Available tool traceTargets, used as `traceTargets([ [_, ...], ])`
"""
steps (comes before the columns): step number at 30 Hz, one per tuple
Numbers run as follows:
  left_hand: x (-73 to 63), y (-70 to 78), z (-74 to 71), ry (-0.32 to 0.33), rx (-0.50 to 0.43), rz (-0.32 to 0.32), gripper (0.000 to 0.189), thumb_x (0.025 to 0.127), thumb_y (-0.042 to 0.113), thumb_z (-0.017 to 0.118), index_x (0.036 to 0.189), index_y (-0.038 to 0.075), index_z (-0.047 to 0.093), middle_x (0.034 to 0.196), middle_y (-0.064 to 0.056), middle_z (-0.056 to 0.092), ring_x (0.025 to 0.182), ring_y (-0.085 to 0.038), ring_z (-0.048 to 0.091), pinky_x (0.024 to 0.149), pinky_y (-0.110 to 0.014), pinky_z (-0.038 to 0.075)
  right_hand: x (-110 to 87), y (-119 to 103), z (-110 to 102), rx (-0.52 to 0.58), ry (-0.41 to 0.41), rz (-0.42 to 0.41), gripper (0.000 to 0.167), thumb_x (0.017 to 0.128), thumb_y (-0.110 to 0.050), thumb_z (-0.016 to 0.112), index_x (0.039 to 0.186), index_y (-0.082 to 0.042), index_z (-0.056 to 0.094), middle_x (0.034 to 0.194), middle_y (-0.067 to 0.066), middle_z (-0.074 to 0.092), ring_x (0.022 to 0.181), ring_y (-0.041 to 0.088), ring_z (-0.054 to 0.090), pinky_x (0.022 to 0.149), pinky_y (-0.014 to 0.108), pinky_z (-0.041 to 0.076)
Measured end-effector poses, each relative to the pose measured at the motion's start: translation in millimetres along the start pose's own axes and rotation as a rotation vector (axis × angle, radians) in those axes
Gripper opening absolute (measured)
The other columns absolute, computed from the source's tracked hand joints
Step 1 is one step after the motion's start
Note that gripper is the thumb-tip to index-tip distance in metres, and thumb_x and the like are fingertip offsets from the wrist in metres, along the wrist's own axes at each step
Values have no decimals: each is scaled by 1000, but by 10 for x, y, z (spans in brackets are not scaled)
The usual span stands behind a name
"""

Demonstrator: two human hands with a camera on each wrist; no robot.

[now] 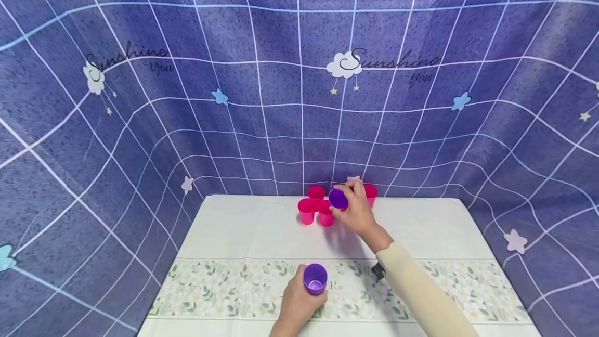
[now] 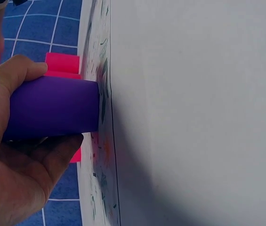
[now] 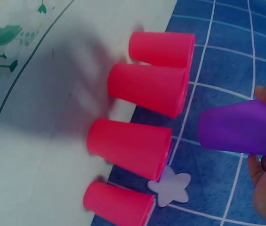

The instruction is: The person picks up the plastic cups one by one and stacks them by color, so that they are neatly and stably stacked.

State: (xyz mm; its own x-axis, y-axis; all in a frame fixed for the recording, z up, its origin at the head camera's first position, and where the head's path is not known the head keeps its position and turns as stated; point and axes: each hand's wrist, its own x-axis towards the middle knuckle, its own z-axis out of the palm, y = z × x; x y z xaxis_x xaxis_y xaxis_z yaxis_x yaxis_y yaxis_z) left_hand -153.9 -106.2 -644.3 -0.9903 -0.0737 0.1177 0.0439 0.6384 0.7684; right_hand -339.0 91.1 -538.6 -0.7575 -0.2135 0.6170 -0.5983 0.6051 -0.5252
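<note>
My left hand [image 1: 299,300] grips a purple cup [image 1: 315,279] upright on the floral band near the front, fingers and thumb around its sides. In the left wrist view, this purple cup [image 2: 57,106] has its base close against the table. Farther back, my right hand [image 1: 357,212] pinches a second purple cup [image 1: 338,198] by its rim, above several pink cups. The right wrist view shows this purple cup [image 3: 238,128] raised off the table, mouth up. Below it stand pink cups, among them a front one [image 1: 326,215], a left one [image 1: 306,212] and a right one [image 1: 370,194].
The white table [image 1: 224,233] carries a floral printed band [image 1: 220,287]. A blue grid-patterned curtain [image 1: 281,118] hangs right behind the pink cups and along both sides. A thin purple strip [image 3: 169,153] shows at the rim of one pink cup.
</note>
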Motion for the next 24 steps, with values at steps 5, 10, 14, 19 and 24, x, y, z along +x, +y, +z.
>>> traceTargets([
  [5, -3, -1, 0, 4, 3, 0, 63, 67, 31, 94, 118, 23, 59, 106, 4, 78, 100, -18, 76, 92, -42, 64, -75, -119, -3, -13, 5, -51, 68, 65, -14, 93, 129, -7, 70, 117, 12, 51, 119, 31, 50, 94, 48, 58],
  [10, -8, 10, -8, 20, 4, 28, 62, 66, 30, 95, 116, 22, 59, 103, 3, 78, 96, -19, 77, 89, -41, 64, -178, -224, -13, 3, -9, -71, 63, 64, -20, 95, 122, -10, 73, 113, 8, 51, 107, 24, 57, 87, 42, 63],
  [14, -3, 16, -17, 2, -8, 23, 62, 67, 29, 95, 118, 22, 59, 106, 2, 78, 100, -20, 77, 92, -43, 64, -268, -300, -31, 86, -30, -61, 59, 65, -21, 92, 119, -9, 73, 113, 8, 52, 106, 23, 58, 86, 40, 63],
  [19, 1, 9, -20, -7, -7, 18, 64, 68, 29, 95, 119, 22, 58, 108, 3, 78, 102, -19, 76, 95, -44, 63, -365, -382, -38, 176, -82, -30, 52, 69, -24, 86, 118, -14, 70, 115, 5, 53, 106, 18, 56, 82, 33, 61],
  [24, -2, -2, -12, 3, -2, 33, 64, 67, 30, 95, 119, 23, 58, 106, 5, 78, 100, -16, 76, 93, -41, 63, -441, -468, -46, 224, -122, -14, 48, 72, -23, 83, 117, -13, 68, 116, 2, 59, 105, 15, 60, 84, 31, 62],
])
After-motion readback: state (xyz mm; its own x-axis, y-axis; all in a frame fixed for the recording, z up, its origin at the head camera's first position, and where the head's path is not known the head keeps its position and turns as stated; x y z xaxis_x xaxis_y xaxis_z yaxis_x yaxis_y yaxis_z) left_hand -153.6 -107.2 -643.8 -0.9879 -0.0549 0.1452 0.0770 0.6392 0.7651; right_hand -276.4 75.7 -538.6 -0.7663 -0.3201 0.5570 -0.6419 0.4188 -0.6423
